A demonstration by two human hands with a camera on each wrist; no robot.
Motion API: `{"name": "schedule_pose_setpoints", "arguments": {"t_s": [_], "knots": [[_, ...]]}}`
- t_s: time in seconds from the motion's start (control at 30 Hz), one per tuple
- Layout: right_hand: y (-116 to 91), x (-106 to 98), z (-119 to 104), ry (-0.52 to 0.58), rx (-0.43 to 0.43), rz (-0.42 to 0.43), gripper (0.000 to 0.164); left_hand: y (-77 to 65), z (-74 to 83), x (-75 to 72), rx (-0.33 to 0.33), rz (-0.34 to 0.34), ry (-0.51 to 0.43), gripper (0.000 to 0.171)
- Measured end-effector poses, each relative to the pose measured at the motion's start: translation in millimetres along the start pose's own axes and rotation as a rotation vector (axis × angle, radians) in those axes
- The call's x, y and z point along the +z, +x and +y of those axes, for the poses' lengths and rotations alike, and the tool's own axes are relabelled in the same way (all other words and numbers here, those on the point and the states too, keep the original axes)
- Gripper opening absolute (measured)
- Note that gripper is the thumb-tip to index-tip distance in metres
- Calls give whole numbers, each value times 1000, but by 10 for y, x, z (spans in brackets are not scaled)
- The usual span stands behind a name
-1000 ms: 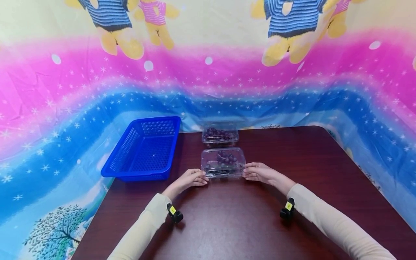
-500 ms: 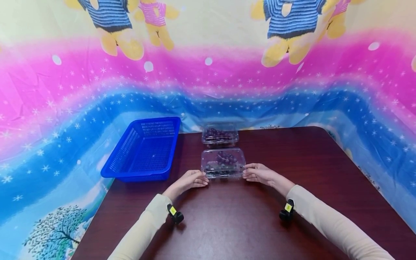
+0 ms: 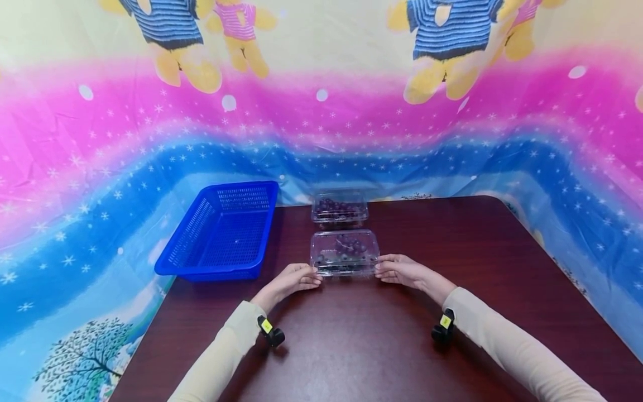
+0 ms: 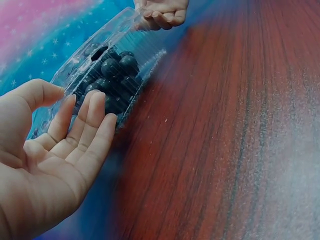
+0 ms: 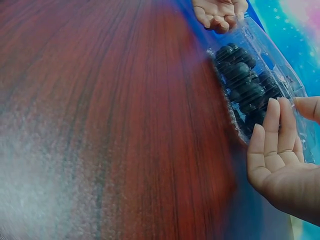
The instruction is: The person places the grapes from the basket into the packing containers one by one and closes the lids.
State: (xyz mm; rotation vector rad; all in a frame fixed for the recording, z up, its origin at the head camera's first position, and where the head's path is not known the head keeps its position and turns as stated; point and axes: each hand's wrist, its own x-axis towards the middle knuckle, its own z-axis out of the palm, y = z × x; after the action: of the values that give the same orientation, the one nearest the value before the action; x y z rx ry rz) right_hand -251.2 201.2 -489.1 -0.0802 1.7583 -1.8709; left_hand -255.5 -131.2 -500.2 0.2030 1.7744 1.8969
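A clear plastic clamshell box [image 3: 326, 245] with a closed lid sits on the table, dark purple grapes [image 3: 349, 245] inside it. My left hand [image 3: 291, 280] holds its near left corner, thumb at the rim and fingertips against the side wall. At the opposite end my right hand [image 3: 408, 273] grips the near right corner in much the same way. Through the side wall in the left wrist view, round dark grapes [image 4: 114, 70] show close behind the fingers. Seen from the right wrist, the thumb reaches the box's rim while the fingers lie along its wall.
Just behind the held box stands a second clear clamshell [image 3: 340, 215] of grapes. To the left, a blue plastic basket [image 3: 268, 245] with nothing in it reaches past the table's left edge. The dark brown table [image 3: 346, 340] meets a patterned cloth backdrop [image 3: 321, 128] at the back.
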Motion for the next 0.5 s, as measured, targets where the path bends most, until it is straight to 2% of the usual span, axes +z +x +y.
{"name": "schedule_pose_setpoints", "arguments": {"t_s": [0.2, 0.5], "knots": [[-1, -1, 12, 13, 5, -5, 59, 3, -14, -14, -9, -10, -19, 14], [16, -29, 20, 15, 8, 4, 44, 2, 6, -33, 11, -20, -6, 14]]}}
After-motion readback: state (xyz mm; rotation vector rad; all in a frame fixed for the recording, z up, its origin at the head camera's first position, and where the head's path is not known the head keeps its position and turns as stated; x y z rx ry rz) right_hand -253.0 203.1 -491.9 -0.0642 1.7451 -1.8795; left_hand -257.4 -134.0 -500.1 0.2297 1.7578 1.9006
